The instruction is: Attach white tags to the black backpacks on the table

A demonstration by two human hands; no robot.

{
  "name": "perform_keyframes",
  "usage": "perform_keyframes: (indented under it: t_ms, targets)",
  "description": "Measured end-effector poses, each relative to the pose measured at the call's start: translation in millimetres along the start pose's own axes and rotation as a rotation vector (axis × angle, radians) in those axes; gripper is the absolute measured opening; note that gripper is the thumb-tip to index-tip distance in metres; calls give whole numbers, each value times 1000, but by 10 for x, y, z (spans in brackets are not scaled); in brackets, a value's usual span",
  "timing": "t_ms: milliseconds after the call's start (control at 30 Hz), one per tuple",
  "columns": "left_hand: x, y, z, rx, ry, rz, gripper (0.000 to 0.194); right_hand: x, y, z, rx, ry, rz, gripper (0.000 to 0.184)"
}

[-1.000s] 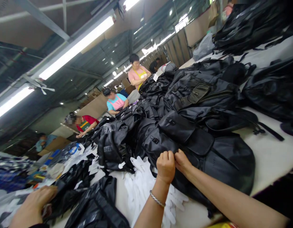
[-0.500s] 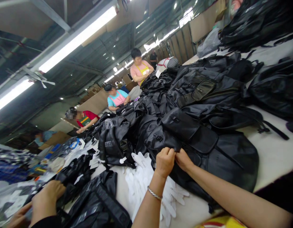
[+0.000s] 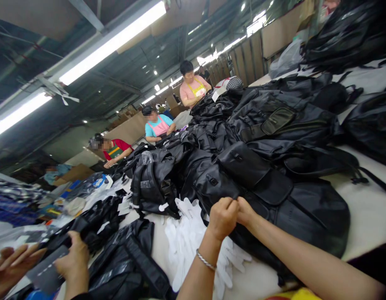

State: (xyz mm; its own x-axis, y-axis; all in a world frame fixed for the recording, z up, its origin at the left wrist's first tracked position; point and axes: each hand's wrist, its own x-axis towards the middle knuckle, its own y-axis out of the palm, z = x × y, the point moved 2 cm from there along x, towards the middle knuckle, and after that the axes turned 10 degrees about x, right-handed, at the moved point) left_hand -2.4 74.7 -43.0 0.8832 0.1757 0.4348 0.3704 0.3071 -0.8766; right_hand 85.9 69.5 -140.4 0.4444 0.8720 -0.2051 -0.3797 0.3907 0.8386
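My left hand (image 3: pixel 223 217), with a twisted silver bracelet on the wrist, is closed in a pinch at the near side of a black backpack (image 3: pixel 314 216). Pressed against it, my right hand (image 3: pixel 246 212) is closed at the same spot. Both seem to grip the backpack's dark material; the exact part between the fingers is hidden. The backpack lies flat on the table, its flap and a thin strap showing. White gloves (image 3: pixel 183 237) are heaped beside and partly behind my left forearm.
Many black bags (image 3: pixel 208 133) cover the pale table (image 3: pixel 368 166). At lower left, a co-worker's hands (image 3: pixel 76 258) hold a dark grey card (image 3: pixel 46 266) over another black bag (image 3: pixel 124 262). Several people stand along the far side. A clear plastic bag (image 3: pixel 285 58) sits at the back.
The view has shifted slightly, so the bags appear farther right. My hands keep their pinch at the backpack. The co-worker's hands have spread, and a dark grey card now shows between them.
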Motion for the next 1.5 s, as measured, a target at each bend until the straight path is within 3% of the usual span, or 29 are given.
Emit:
perform_keyframes:
  t_ms: [100,233,333,433,667,867,1133,1300,1367,1500]
  targets:
    - [64,-107,163,-21,-142,-86,31,-136,-174,-45,121,27,-90,17]
    - [148,-52,271,23,-193,-19,47,-314,-228,45,313,21,-76,19]
    - [165,117,260,92,-180,57,55,-260,-46,175,458,93,68,19]
    - [134,268,250,161,-147,75,50,-134,98,258,507,133,124,19]
    - [18,314,318,216,-109,73,61,-8,44,189,507,255,40,19]
    - [1,291,350,244,-74,75,62,-110,4,45,498,179,-30,18]
    - [44,321,473,233,7,95,58,-37,138,-1,127,121,-62,19]
    - [-24,390,462,188,21,52,58,-502,-252,230,-270,74,-240,21]
    - [-91,415,400,161,-1,9,55,-751,-428,503,-663,-70,-160,31]
    - [-308,466,160,86,-54,-83,38,-990,-555,910,-1810,-407,318,37]
